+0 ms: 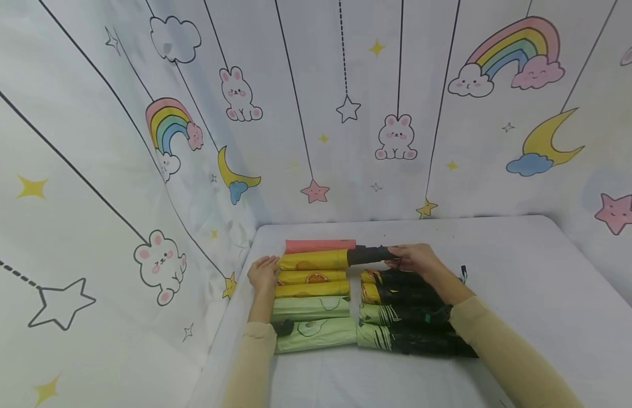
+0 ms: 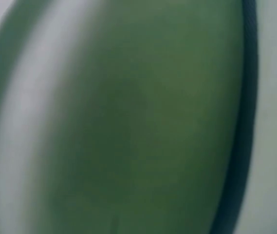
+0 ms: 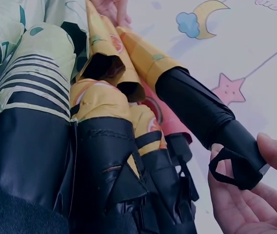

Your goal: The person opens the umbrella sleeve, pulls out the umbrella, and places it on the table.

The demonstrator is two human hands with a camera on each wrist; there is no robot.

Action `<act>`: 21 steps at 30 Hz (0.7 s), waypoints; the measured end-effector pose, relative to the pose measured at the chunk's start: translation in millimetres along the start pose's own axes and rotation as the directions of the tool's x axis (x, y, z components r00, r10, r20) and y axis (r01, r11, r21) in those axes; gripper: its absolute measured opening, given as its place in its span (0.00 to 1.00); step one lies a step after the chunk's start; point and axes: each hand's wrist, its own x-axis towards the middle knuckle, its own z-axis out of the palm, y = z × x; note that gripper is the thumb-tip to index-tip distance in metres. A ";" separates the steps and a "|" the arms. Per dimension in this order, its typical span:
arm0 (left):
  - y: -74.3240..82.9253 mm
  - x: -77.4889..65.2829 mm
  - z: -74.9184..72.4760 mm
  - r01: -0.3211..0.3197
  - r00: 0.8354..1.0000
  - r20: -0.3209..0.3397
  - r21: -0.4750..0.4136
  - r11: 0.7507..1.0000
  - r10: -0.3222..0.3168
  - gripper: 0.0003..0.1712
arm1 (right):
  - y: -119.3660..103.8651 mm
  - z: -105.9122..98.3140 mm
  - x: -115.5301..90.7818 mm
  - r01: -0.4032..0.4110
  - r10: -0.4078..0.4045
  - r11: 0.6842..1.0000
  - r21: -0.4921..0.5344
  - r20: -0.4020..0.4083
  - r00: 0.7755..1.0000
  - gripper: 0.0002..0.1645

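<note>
A folded umbrella [image 3: 192,102] with a black end and a looped strap [image 3: 221,168] sits partly inside a yellow sleeve [image 1: 314,260]. My right hand [image 1: 418,259] pinches the umbrella's black end between thumb and fingers. At the sleeve's far left end, my left hand [image 1: 263,273] holds it with bent fingers. Just nearer lie two yellow orange-print sleeves [image 1: 316,277], their open ends facing right. Beside those openings are folded umbrellas [image 3: 104,141] in yellow and black. The left wrist view is filled by a blurred green print [image 2: 148,117]; no hand shows there.
Nearer the body are green avocado-print sleeves [image 1: 316,335], with green-and-black striped umbrellas [image 1: 397,337] to their right. A pinkish-red sleeve [image 1: 319,245] lies behind the yellow ones. The white table [image 1: 525,272] meets a curtain [image 1: 316,141] printed with rabbits, stars and rainbows.
</note>
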 end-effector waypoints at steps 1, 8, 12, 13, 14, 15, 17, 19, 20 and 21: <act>0.0 0.0 0.0 0.000 1.000 0.000 -0.001 1.000 0.000 0.30 | -0.4 -0.8 -0.5 0.000 0.000 1.000 0.013 0.003 1.000 0.39; 1.2 0.5 -0.4 0.011 1.000 0.002 -0.010 1.000 -0.011 0.30 | -2.6 -7.3 -7.7 0.006 -0.006 1.000 -0.017 0.011 1.000 0.40; 2.5 -0.2 -0.2 0.008 1.000 0.005 0.008 1.000 -0.008 0.29 | -2.9 -9.3 -9.2 0.002 -0.002 1.000 -0.005 0.001 1.000 0.41; 2.7 -0.2 -0.3 0.008 1.000 0.008 0.007 1.000 -0.008 0.29 | -2.9 -9.9 -9.3 0.000 0.000 1.000 -0.008 -0.001 1.000 0.41; 2.9 -0.5 -0.1 0.007 1.000 0.007 0.008 1.000 -0.007 0.29 | -2.9 -10.4 -9.4 -0.001 0.001 1.000 -0.017 -0.003 1.000 0.41; 3.0 -0.7 -0.3 0.007 1.000 0.010 0.011 1.000 -0.008 0.29 | -2.9 -11.0 -9.5 -0.003 0.003 1.000 -0.018 -0.006 1.000 0.41; 2.9 -0.6 -0.5 0.010 1.000 0.013 0.017 1.000 -0.010 0.29 | -2.9 -12.8 -9.9 -0.003 0.003 1.000 -0.023 -0.005 1.000 0.41; 2.6 -0.2 -1.0 0.013 1.000 0.017 0.023 1.000 -0.013 0.29 | -2.9 -15.2 -10.5 0.000 0.000 1.000 -0.031 -0.003 1.000 0.41; 2.4 0.1 -1.3 0.014 1.000 0.020 0.027 1.000 -0.014 0.30 | -3.1 -16.2 -10.9 0.002 -0.002 1.000 -0.030 0.000 1.000 0.41; 2.2 0.4 -1.8 0.014 1.000 0.024 0.029 0.999 -0.015 0.31 | -3.2 -17.2 -11.2 0.001 -0.001 1.000 -0.025 0.001 1.000 0.42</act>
